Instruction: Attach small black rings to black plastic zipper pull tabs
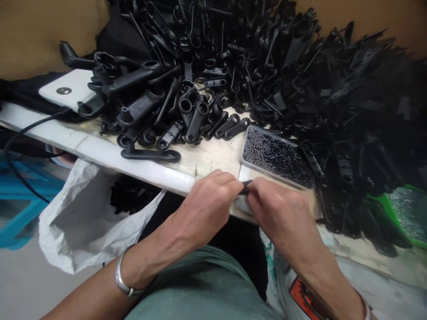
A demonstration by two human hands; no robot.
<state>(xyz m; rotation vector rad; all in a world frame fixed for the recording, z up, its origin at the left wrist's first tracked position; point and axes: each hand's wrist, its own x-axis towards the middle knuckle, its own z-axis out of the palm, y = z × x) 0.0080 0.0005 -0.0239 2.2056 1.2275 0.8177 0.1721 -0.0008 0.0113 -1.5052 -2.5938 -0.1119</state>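
Note:
My left hand (pixel 207 206) and my right hand (pixel 283 215) meet at the near edge of a pale wooden board (pixel 213 158). Both are closed, pinching a small black plastic part (pixel 246 186) between their fingertips; most of the part is hidden by the fingers. A silver bangle (pixel 122 280) sits on my left wrist. Just beyond the hands lies a clear shallow tray (pixel 245 149) filled with tiny dark screws (pixel 276 156).
A big heap of black plastic handle parts (pixel 233 75) covers the board behind and to the right. A white phone (pixel 68 89) with a cable lies far left. A white plastic bag (pixel 90 218) with black parts hangs below the edge. A green bin (pixel 405 213) stands right.

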